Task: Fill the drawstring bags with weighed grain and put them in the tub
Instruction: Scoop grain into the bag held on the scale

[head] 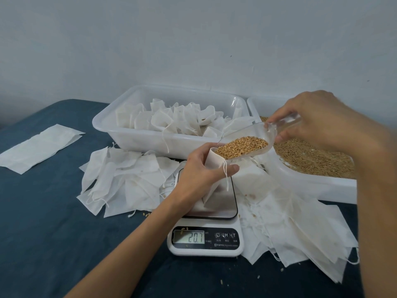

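Grain [241, 146] heaped in a clear plastic scoop [253, 143], pinched by right hand [322, 119], tips at a white drawstring bag [217, 168] gripped open by left hand [199, 171] on a white digital scale [205, 239] reading 20.7. Many filled bags sit in the white plastic tub [111, 125] at 11 o'clock; empty-looking bags [124, 179] at 9 and 4 o'clock suggest plenty left.

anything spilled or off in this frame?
Yes. Stray grains lie on the blue cloth beside the empty bag pile, and more in front of the scale, with a few on its display. Nothing looks damaged; the scoop holds its grain level.
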Demonstrator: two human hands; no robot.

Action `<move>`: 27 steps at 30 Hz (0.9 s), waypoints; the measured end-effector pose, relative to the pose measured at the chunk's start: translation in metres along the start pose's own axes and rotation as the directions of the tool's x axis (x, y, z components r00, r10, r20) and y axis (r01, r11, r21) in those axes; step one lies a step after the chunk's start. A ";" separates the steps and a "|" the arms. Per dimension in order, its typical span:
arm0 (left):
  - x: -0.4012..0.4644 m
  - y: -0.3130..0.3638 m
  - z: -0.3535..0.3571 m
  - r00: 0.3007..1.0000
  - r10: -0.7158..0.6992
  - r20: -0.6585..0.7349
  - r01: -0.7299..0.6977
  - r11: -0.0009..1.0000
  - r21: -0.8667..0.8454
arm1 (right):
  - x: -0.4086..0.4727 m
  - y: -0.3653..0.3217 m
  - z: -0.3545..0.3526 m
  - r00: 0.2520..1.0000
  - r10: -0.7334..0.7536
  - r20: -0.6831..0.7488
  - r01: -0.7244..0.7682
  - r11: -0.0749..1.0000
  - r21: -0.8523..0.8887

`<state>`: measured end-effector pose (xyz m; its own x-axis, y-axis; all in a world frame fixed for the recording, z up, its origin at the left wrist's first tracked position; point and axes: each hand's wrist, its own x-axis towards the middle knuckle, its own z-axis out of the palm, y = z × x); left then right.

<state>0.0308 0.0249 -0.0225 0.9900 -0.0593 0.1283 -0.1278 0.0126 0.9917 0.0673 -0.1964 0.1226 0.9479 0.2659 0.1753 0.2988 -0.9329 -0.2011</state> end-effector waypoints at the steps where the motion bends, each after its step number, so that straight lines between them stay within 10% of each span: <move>1: 0.000 0.000 0.000 1.000 0.003 0.000 -0.003 1.000 -0.001 | 0.000 0.001 0.000 1.000 -0.001 0.006 0.001 1.000 0.001; 20: -0.001 0.005 -0.004 1.000 0.000 -0.023 -0.002 0.995 -0.097 | 0.019 0.037 0.018 0.984 -0.071 0.162 0.028 0.968 0.250; 27: -0.001 0.006 -0.006 0.999 0.021 -0.036 -0.025 0.992 -0.122 | 0.018 0.099 0.011 0.967 0.243 0.081 -0.255 0.936 0.243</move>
<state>0.0298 0.0310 -0.0168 0.9886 -0.0234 0.1487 -0.1442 0.1361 0.9801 0.1152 -0.2817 0.0951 0.9978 0.0504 0.0424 0.0644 -0.8819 -0.4669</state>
